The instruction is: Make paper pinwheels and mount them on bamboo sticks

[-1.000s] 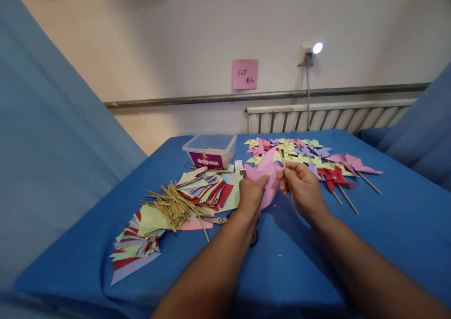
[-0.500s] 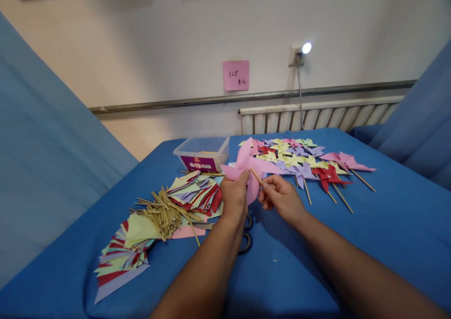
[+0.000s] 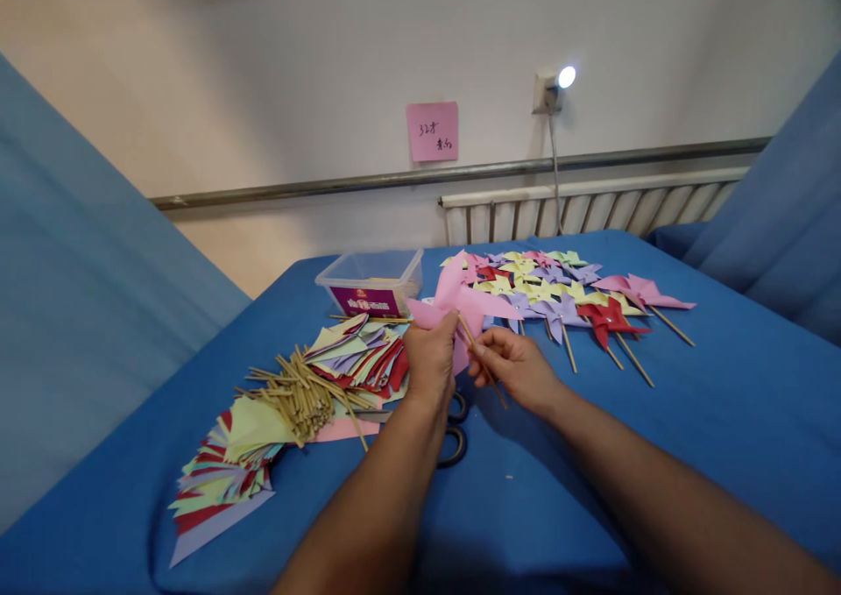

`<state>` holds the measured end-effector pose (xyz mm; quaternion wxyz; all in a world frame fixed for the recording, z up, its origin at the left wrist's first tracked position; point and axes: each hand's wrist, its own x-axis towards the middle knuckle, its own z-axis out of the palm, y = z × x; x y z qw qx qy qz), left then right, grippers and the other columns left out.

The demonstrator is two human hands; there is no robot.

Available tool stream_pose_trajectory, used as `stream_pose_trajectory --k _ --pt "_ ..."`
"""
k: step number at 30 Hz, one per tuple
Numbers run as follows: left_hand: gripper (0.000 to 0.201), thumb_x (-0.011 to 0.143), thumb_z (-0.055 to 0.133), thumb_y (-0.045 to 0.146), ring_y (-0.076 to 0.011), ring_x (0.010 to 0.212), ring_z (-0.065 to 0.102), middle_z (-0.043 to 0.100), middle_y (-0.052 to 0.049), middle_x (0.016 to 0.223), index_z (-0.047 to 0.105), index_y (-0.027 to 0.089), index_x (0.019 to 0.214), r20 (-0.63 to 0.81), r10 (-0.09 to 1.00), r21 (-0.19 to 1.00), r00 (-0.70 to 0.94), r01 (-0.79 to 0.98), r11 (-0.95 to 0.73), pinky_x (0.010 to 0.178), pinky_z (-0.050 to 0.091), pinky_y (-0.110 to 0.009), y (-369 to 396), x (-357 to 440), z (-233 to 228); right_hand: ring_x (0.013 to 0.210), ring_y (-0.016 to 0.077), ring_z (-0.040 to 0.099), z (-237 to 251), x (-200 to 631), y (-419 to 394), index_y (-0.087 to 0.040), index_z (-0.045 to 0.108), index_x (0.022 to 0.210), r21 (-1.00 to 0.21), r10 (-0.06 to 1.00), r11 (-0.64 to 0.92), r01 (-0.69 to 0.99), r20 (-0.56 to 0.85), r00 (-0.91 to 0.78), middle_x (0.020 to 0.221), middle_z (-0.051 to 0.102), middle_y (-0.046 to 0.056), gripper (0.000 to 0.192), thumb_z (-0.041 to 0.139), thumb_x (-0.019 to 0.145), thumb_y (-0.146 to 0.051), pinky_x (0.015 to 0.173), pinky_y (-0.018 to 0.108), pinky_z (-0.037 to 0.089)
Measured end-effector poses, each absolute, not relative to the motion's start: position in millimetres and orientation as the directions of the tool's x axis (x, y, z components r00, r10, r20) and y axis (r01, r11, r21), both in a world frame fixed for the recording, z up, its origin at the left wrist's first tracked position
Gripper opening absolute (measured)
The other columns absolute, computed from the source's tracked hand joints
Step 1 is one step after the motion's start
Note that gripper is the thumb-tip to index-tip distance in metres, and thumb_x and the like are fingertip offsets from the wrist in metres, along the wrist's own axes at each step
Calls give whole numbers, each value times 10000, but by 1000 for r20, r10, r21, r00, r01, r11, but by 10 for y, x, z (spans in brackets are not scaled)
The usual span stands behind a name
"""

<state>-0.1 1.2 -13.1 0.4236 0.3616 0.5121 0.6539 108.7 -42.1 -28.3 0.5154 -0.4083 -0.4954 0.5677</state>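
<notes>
My left hand [image 3: 430,357] grips a pink paper pinwheel [image 3: 460,301] from behind, holding it up over the blue table [image 3: 689,437]. My right hand [image 3: 516,365] pinches a thin wooden stick [image 3: 479,354] that slants up to the pinwheel's centre. Black-handled scissors [image 3: 453,433] lie on the cloth just under my left wrist. To the left lie a bundle of wooden sticks [image 3: 299,393] and fanned piles of cut coloured paper [image 3: 364,354].
Several finished pinwheels [image 3: 558,293] on sticks lie at the back right. A clear plastic box [image 3: 371,284] stands at the back. More paper pieces [image 3: 223,472] lie at the front left. Blue partitions flank both sides; a radiator [image 3: 591,205] and pink note [image 3: 432,131] are on the wall.
The pinwheel turned to face flat and rose a little. My right hand slid down the stick and moved left toward my left hand. The view shifted rightward.
</notes>
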Motion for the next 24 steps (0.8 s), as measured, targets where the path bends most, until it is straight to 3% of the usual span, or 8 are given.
stream_pose_trajectory --k 10,16,24 --pt "263 525 733 325 -94 436 449 500 31 501 558 141 593 28 931 980 -365 -174 -98 426 325 -218 -2 0 -110 378 97 555 -244 1080 -461 -202 514 873 -978 978 4 -209 47 -204 572 648 -50 277 614 763 -436 393 202 424" --pt "257 513 739 321 -84 440 423 498 32 505 570 139 580 66 931 984 -359 -131 -120 421 325 -215 -24 15 -80 332 82 519 -234 1084 -461 -196 511 866 -970 975 -23 -243 32 -220 559 641 -54 329 612 774 -495 348 184 384" --pt "229 534 724 309 -85 422 418 494 26 480 572 139 555 72 931 990 -358 -90 -111 413 330 -213 -66 38 -50 388 92 576 -206 1090 -457 -189 500 782 -953 984 -55 -299 -1 -179 625 680 -21 382 665 728 -530 374 184 398"
